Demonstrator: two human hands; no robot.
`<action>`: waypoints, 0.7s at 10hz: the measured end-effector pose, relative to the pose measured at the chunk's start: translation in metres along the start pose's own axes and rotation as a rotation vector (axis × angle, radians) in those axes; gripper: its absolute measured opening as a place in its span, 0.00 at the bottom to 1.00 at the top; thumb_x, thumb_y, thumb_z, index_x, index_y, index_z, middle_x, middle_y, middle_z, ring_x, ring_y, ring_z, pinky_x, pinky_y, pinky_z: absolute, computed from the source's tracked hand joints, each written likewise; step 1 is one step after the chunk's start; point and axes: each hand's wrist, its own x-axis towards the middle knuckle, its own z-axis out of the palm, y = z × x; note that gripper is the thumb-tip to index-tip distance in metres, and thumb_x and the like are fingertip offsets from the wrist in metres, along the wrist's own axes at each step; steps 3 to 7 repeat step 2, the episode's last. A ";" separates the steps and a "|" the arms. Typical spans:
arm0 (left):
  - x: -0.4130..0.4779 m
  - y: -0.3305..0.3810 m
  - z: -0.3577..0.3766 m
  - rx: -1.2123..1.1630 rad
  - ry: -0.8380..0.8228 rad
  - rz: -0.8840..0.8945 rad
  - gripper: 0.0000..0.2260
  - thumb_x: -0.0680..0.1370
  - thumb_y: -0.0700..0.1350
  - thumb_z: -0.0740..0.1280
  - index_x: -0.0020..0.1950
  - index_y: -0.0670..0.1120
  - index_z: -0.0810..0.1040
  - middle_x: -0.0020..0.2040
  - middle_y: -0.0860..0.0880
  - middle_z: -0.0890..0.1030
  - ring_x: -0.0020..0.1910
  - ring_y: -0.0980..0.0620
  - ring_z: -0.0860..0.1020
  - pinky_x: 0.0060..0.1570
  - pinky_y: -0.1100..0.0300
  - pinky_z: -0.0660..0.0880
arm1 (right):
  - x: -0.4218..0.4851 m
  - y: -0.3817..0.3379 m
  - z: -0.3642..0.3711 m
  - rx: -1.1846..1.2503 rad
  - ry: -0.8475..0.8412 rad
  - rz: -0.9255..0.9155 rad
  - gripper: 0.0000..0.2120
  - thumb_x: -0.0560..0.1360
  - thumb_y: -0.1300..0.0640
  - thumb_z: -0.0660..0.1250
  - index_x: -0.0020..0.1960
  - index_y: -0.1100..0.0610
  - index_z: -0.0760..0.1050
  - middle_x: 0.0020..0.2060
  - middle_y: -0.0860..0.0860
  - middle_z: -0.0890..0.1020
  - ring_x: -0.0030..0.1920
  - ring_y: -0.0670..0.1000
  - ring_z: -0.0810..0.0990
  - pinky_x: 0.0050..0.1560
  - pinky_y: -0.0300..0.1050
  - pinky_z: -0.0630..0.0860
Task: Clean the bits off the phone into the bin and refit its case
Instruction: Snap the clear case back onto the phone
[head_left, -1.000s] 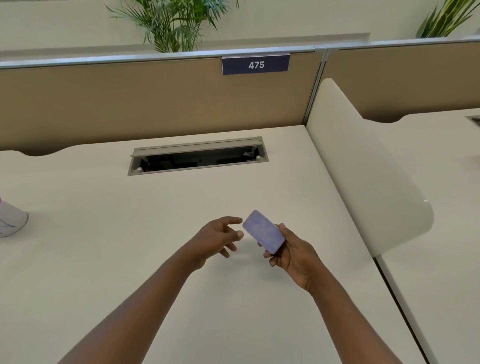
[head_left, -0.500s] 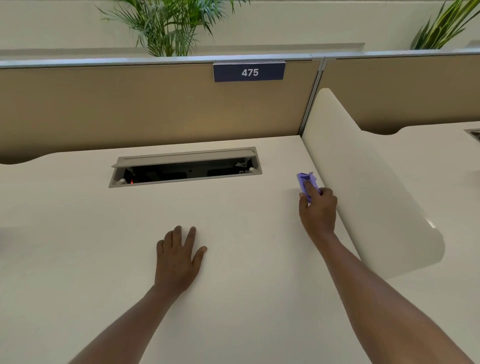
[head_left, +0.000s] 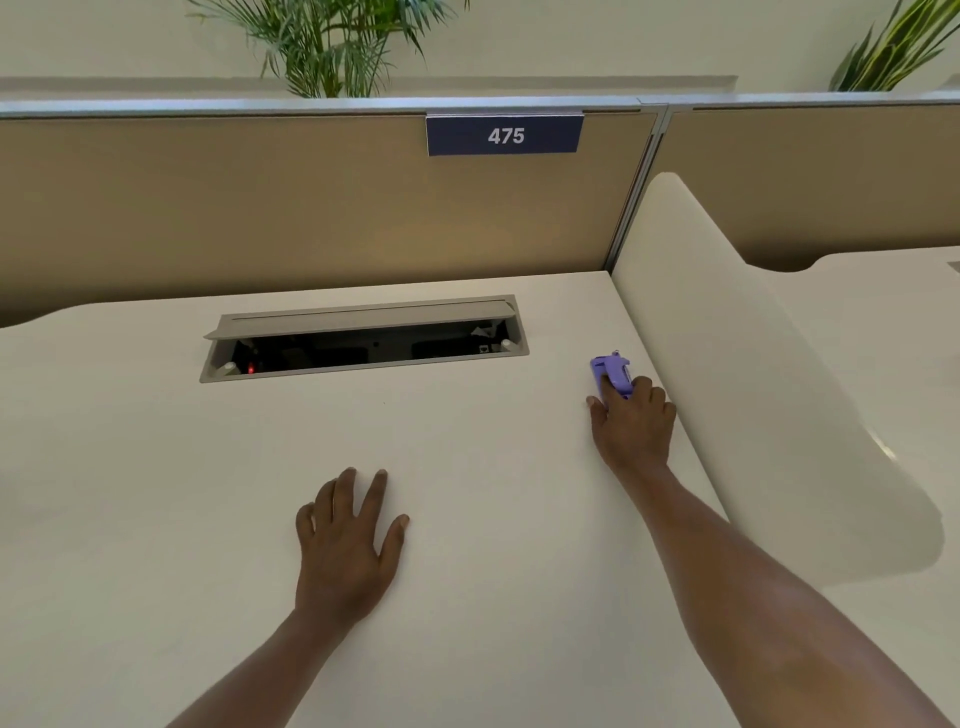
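A purple phone (head_left: 610, 375) lies on the white desk (head_left: 467, 467) at the far right, close to the curved side divider. My right hand (head_left: 634, 423) reaches out over it, fingers resting on the phone's near end and covering most of it. Whether the case is on it I cannot tell. My left hand (head_left: 345, 540) lies flat on the desk in the middle, palm down, fingers spread, holding nothing. No bin is in view.
An open cable hatch (head_left: 363, 340) is sunk into the desk at the back. A tan partition (head_left: 260, 208) with a "475" sign (head_left: 504, 135) closes the far side. The white curved divider (head_left: 753, 364) rises along the right edge.
My right hand carried the phone from near the middle to the far right and set it on the desk. My left hand dropped flat onto the desk. Little moved in the last half second.
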 end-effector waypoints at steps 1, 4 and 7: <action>0.000 -0.002 0.000 0.008 0.007 0.009 0.34 0.80 0.66 0.43 0.75 0.49 0.71 0.72 0.40 0.71 0.70 0.37 0.69 0.66 0.40 0.64 | -0.001 0.001 -0.003 -0.038 -0.026 -0.020 0.24 0.81 0.43 0.61 0.74 0.54 0.71 0.57 0.65 0.76 0.52 0.63 0.75 0.51 0.56 0.70; 0.001 -0.002 0.002 -0.001 0.010 0.010 0.31 0.80 0.65 0.47 0.75 0.49 0.71 0.72 0.39 0.71 0.70 0.37 0.69 0.66 0.40 0.64 | -0.004 -0.003 -0.007 -0.008 -0.045 0.025 0.29 0.81 0.40 0.59 0.79 0.50 0.63 0.73 0.70 0.66 0.67 0.70 0.69 0.65 0.63 0.65; 0.001 -0.002 0.002 -0.001 0.010 0.010 0.31 0.80 0.65 0.47 0.75 0.49 0.71 0.72 0.39 0.71 0.70 0.37 0.69 0.66 0.40 0.64 | -0.004 -0.003 -0.007 -0.008 -0.045 0.025 0.29 0.81 0.40 0.59 0.79 0.50 0.63 0.73 0.70 0.66 0.67 0.70 0.69 0.65 0.63 0.65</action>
